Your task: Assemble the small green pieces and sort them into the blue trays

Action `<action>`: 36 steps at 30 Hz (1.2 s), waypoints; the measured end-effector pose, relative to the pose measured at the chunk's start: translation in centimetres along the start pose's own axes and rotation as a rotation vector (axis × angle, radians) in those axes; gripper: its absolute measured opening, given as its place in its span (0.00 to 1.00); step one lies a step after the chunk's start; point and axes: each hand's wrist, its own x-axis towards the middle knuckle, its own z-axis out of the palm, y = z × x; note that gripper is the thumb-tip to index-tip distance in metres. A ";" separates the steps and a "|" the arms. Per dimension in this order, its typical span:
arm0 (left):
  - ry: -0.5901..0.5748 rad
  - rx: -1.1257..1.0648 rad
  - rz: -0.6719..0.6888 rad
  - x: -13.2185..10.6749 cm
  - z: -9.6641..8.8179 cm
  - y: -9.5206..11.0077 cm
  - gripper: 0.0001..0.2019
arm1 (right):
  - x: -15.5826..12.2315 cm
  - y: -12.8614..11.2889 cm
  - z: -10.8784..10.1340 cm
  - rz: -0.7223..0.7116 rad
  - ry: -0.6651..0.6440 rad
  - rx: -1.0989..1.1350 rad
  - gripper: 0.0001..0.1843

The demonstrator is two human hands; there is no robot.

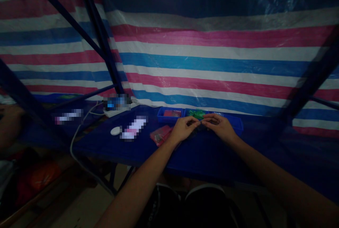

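Both my hands meet over the dark blue table [212, 154]. My left hand [183, 128] and my right hand [220, 125] are curled, fingertips pinched together around something small and dark that I cannot make out. Just behind them stands a blue tray [238, 122] with green pieces [196, 114] in it. A second blue tray [170, 114] to its left holds something red. A pink-red plastic bag [160, 135] lies on the table beside my left wrist.
A white round disc [115, 131] and a white cable [76, 139] lie at the table's left. A white power strip [116, 111] sits at the back. Dark blue frame poles [97, 30] cross in front of a striped tarpaulin wall [212, 44].
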 end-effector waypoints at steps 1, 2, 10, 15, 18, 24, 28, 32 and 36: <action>-0.002 0.005 -0.001 0.0 0.0 0.0 0.17 | 0.0 -0.1 0.0 -0.002 0.001 0.004 0.24; 0.002 0.011 -0.001 0.0 0.0 0.0 0.17 | 0.0 -0.1 0.0 -0.006 0.005 0.006 0.23; 0.081 -0.057 -0.018 0.0 0.4 0.2 0.23 | -0.2 -0.5 0.2 -0.186 0.202 -0.245 0.18; -0.057 -0.195 0.012 0.0 0.8 0.2 0.23 | -0.9 -1.0 0.2 -0.354 0.171 -0.544 0.12; -0.014 -0.229 -0.021 0.1 0.9 -0.2 0.21 | -0.9 -1.1 0.4 -0.420 0.076 -0.587 0.13; 0.085 -0.341 -0.105 0.4 0.8 -0.7 0.23 | -0.8 -1.2 0.8 -0.429 0.024 -0.542 0.16; 0.119 -0.343 -0.146 0.5 0.8 -0.8 0.22 | -0.8 -1.3 0.9 -0.462 0.017 -0.529 0.15; 0.110 -0.394 -0.145 0.7 0.8 -1.3 0.19 | -1.0 -1.3 0.9 -0.431 0.068 -0.506 0.12; 0.127 -0.422 -0.113 0.8 0.9 -1.8 0.19 | -0.9 -1.2 0.8 -0.365 0.176 -0.494 0.13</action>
